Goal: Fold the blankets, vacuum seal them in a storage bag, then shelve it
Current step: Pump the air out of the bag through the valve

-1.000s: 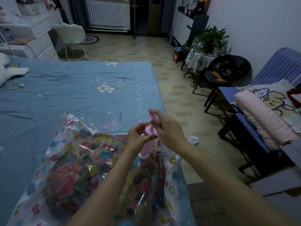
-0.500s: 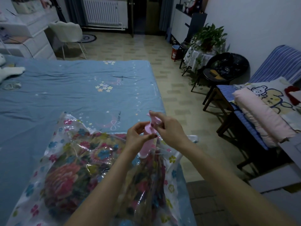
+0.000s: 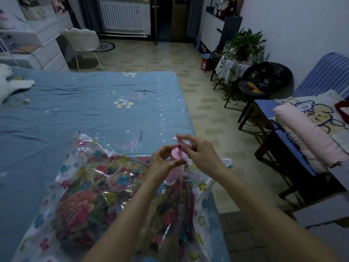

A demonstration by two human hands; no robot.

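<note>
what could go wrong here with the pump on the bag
1. The pump stands upright on soft, crinkled bag. The left hand holds its barrel and the right hand pinches the handle, so a pull could tip it and break its seat on the bag.
2. The bag lies at the bed's near corner, its plastic overhanging the edge; it could slide toward the floor.
3. The blanket looks bulky, so loose folds might block airflow.

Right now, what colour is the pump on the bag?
Pink, seen in the head view: the pump stands on the bag.
</note>
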